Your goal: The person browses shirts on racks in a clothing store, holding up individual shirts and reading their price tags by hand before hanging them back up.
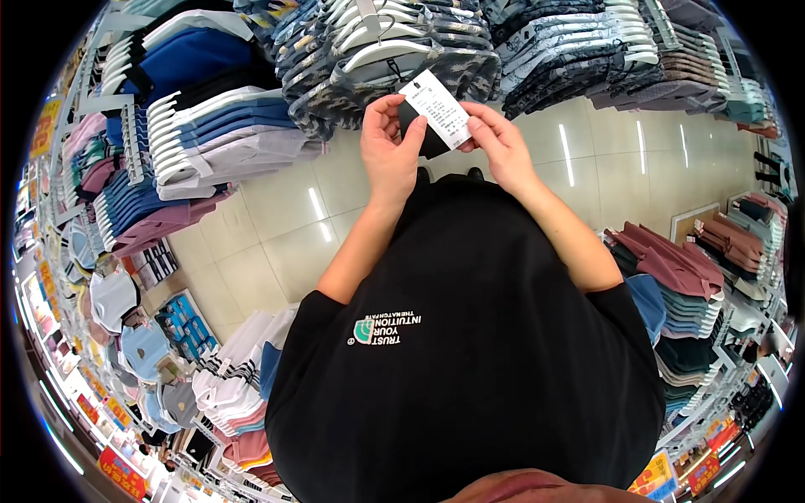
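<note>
White tag: held between the two hands, printed face up, tilted; overlaps a black tag; both are in front of the camouflage shirts.
Left hand: pinches the black tag at the left edge of the white tag; thumb in front, fingers curled.
Right hand: pinches the white tag at its right edge; thumb on the printed face, fingers behind.
Hanger: white; carries the front camouflage shirt, above the tags.
Adjacent racks: blue and grey garments at left; patterned white shirts at right.
Floor: pale tiles beneath the racks.
</note>
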The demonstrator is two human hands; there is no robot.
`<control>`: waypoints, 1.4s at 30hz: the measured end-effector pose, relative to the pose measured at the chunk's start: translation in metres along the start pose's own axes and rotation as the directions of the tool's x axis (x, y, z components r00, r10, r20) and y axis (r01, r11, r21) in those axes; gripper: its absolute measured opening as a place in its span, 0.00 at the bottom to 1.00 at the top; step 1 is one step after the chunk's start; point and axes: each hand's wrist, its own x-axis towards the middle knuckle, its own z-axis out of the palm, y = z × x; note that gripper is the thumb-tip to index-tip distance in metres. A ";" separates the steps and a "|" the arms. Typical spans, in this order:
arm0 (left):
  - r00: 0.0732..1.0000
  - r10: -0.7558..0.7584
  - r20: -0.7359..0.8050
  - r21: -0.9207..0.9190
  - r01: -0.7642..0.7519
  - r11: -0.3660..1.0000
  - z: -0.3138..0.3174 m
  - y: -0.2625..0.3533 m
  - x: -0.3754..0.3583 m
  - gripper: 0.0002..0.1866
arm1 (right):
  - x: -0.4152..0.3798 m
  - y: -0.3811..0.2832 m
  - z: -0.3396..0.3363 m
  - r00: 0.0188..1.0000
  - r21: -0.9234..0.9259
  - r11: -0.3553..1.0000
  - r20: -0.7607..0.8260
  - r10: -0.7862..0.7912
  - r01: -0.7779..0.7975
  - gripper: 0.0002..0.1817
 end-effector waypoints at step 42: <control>0.996 -0.084 -0.009 -0.055 0.084 0.995 -0.011 -0.005 -0.006 0.21 | -0.002 -0.002 0.005 1.000 -0.047 0.999 -0.001 0.019 -0.019 0.16</control>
